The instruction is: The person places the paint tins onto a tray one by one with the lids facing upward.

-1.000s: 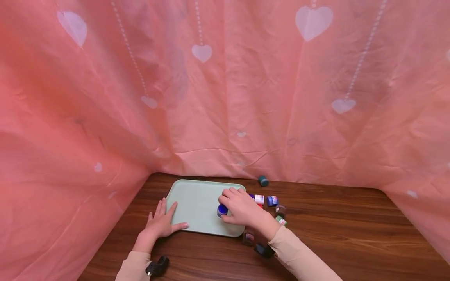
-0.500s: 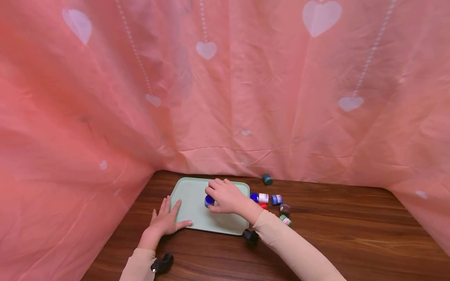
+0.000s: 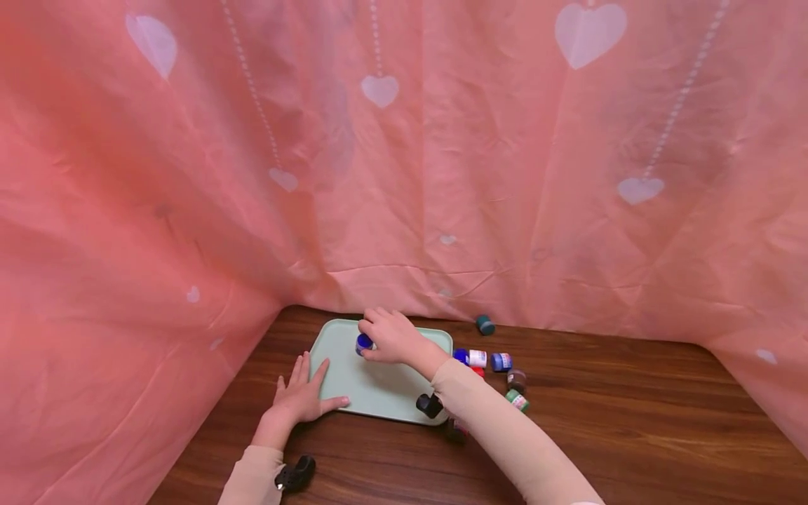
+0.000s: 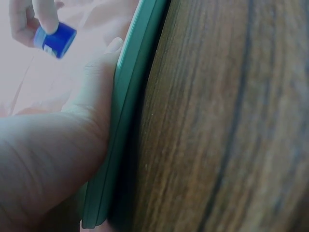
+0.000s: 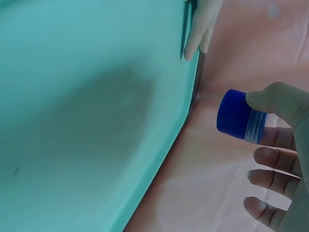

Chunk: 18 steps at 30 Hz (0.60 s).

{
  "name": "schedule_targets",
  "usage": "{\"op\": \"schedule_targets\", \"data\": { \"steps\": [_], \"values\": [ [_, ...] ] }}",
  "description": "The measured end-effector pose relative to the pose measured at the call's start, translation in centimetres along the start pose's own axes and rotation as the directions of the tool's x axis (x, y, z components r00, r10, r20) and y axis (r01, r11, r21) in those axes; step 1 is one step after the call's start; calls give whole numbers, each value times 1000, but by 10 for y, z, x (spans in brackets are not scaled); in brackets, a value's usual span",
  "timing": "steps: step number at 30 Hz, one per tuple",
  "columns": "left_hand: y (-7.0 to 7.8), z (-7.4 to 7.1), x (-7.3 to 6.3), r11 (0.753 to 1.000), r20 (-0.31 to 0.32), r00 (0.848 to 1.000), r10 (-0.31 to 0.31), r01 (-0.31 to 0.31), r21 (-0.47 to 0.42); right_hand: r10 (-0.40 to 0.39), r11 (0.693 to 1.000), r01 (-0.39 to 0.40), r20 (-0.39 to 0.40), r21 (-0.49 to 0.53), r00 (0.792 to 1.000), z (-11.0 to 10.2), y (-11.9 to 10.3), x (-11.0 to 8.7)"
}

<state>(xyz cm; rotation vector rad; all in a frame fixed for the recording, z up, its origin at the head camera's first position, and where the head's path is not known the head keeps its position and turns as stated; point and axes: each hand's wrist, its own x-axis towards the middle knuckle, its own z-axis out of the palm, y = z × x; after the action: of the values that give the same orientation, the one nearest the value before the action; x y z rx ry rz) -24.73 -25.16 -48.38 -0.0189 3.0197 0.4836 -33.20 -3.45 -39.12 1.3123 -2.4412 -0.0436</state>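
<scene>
Between thumb and index finger, my right hand [image 3: 394, 338] pinches a small paint jar [image 5: 235, 115] with a blue lid, its other fingers loosely spread in the right wrist view. The jar hangs over the far part of the pale green tray [image 3: 360, 389], and a shadow falls on the tray below. My left hand [image 3: 297, 396] lies with straight, spread fingers at the tray's left edge, thumb along the near rim. In the left wrist view that thumb [image 4: 94, 82] rests against the tray's rim [image 4: 130, 72].
Right of the tray, several paint jars lie on the wooden table [image 3: 618, 414]: a white one [image 3: 477, 358], a blue one [image 3: 501, 362], a brown one [image 3: 516, 380] and a green one [image 3: 517, 400]. A teal jar [image 3: 485, 325] lies farther back, near the pink curtain [image 3: 404, 210].
My right hand has carried the blue-lidded jar left and away from me, from the tray's right side over its far part. My left hand keeps its place at the tray's edge.
</scene>
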Motion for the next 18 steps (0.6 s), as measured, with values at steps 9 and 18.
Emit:
{"op": "schedule_targets", "data": {
  "steps": [9,18],
  "values": [
    [0,-1,-5,999,11,1000,-8,8,-32,108,988,-113,55,103,993,19,5,26],
    [5,-1,-12,999,15,1000,-8,9,-38,169,980,-178,109,84,980,46,-2,42]
  ]
}}
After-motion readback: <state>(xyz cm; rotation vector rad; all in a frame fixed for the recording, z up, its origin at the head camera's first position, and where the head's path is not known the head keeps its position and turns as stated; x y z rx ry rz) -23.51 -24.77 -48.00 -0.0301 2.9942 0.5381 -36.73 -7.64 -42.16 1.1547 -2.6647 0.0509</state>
